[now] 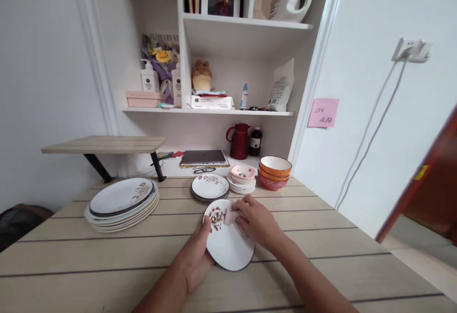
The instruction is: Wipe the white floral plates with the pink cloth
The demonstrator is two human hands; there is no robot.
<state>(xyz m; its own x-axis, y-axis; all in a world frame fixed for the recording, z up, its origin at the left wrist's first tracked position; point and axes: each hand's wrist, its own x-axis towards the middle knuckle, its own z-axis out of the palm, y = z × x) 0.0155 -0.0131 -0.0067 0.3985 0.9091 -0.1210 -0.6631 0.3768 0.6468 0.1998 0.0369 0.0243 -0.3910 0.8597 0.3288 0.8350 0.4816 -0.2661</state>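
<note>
A white plate [230, 248] with a brown flower print and dark rim is tilted up above the table. My left hand [196, 256] grips its left edge, the thumb on the face and the other fingers underneath, hidden. A pale pinkish cloth [231, 215] is pressed on the upper face of the plate by my right hand [255, 220], whose fingers are closed around it. Just beyond lies a short stack of matching small plates [210, 186].
Large plates [123, 198] are stacked at the left, near a raised wooden shelf [107, 145]. Small dishes [243, 175] and nested bowls [274, 172] stand at the back right. Behind them are a laptop [203, 156], glasses [204, 170] and a red jug [240, 141].
</note>
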